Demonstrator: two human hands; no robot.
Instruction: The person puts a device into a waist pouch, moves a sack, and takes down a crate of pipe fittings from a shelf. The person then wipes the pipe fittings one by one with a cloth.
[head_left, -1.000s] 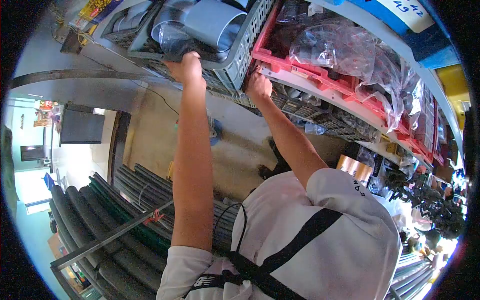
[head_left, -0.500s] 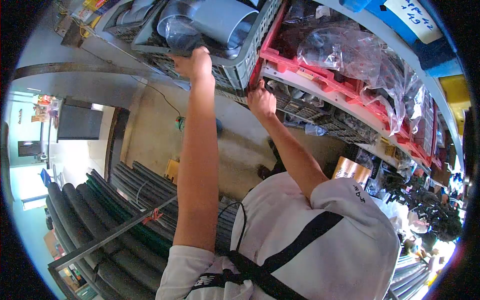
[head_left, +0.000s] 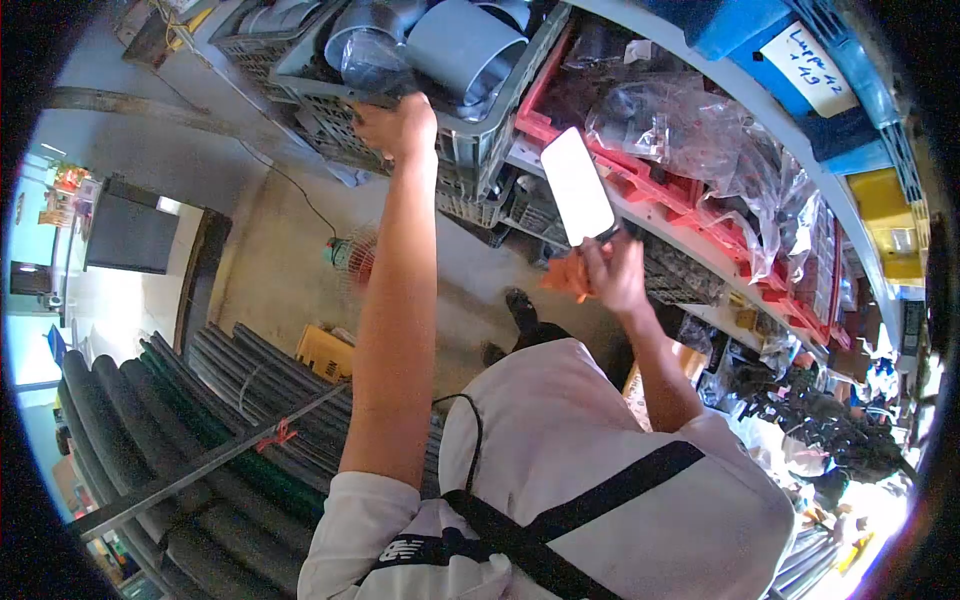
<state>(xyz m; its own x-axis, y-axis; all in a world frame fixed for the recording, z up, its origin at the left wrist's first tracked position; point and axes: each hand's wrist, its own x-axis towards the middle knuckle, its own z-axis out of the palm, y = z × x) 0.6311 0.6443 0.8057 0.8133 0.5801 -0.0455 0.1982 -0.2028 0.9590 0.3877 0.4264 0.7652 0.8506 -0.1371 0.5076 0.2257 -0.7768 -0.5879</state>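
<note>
My left hand (head_left: 402,128) is closed on the front rim of a grey plastic crate (head_left: 478,150). Inside that crate lie large grey pipe fittings (head_left: 465,50) and a clear plastic bag. Lower and to the right, my right hand (head_left: 615,272) is closed round the lower end of a phone-like object (head_left: 578,190) with a bright white face. A crumpled orange thing (head_left: 568,275) shows beside those fingers. Just behind the bright object stands a red crate (head_left: 655,185) with clear plastic bags.
Blue bins (head_left: 770,70), one with a handwritten label, and a yellow bin (head_left: 885,230) line the upper right. Dark pipes (head_left: 190,450) lie on a metal rack at lower left. A fan (head_left: 355,258) and a yellow crate (head_left: 325,352) stand on the floor.
My right hand has left the edge between the grey and red crates and moved down and right, now with the bright object and orange thing. My left hand stays on the grey crate.
</note>
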